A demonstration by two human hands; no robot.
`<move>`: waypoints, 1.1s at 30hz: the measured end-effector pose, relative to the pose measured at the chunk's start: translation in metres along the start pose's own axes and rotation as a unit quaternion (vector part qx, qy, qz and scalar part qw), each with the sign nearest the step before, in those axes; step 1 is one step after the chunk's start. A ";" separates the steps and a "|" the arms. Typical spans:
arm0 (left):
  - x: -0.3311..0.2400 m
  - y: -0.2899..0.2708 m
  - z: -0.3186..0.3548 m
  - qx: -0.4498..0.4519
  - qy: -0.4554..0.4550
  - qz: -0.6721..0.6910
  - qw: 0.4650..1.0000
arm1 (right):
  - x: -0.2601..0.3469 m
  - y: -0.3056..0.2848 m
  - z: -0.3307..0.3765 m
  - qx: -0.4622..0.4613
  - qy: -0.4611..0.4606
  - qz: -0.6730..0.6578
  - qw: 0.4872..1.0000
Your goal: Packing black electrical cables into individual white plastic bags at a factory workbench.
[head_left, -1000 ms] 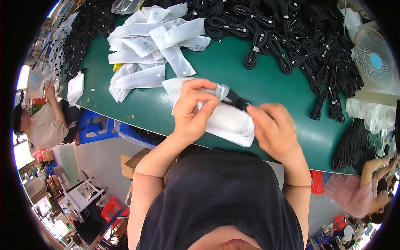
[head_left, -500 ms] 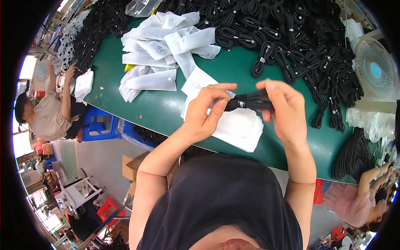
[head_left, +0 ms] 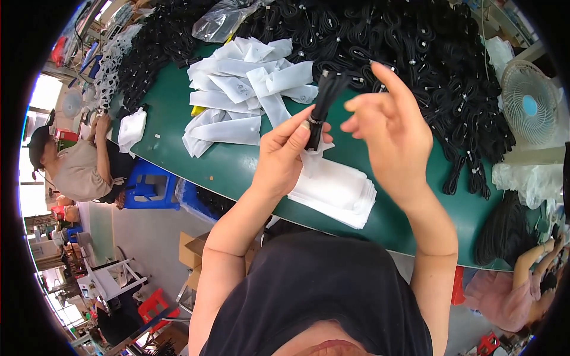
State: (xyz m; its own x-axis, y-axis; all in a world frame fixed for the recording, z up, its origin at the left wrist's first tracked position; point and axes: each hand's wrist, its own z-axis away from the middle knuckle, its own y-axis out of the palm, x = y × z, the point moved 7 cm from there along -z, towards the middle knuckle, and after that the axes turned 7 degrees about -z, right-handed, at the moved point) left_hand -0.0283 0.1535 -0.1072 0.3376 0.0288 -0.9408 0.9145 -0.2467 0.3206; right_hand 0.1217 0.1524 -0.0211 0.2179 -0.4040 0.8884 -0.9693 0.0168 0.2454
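Note:
My left hand (head_left: 282, 151) is closed around a folded black cable bundle (head_left: 326, 104), its tied middle between thumb and fingers. The bundle stands tilted, with a metal plug at its upper end. To the right of it, my right hand (head_left: 395, 127) hangs empty above the table, index finger stretched out and the others loosely bent. Below both hands lies a stack of flat white sleeves (head_left: 341, 196); a whitish piece of sleeve shows just under the bundle. Beyond my left hand is a heap of frosted white sleeves (head_left: 237, 89), some looking filled.
Black coiled cables (head_left: 415, 53) pile up along the far side of the green table (head_left: 237, 166). A fan (head_left: 528, 104) stands at the right. A blue stool (head_left: 148, 187) and a carton (head_left: 193, 249) are by the near edge. One person sits far left, another at lower right.
My right hand has let go of the cable bundle and moved up, its fingers opening. In my left hand the bundle has turned from lying level to pointing upward.

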 end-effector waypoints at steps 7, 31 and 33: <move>0.013 0.003 0.000 -0.012 -0.090 0.177 0.980 | -0.010 0.029 0.047 0.265 -0.326 0.429 0.799; -0.063 0.023 0.039 0.245 0.313 -0.184 0.899 | 0.043 0.019 0.060 0.258 -0.378 0.177 0.871; -0.076 0.017 0.046 0.107 0.358 -0.177 0.910 | 0.051 0.014 0.059 0.264 -0.374 0.201 0.866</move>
State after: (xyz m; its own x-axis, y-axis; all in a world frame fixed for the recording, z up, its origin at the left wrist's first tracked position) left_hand -0.0489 0.1022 -0.0349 0.1585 0.7487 -0.6437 0.9559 -0.2795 -0.0897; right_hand 0.1123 0.0780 0.0043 -0.0926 -0.9456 0.3119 -0.9101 -0.0467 -0.4117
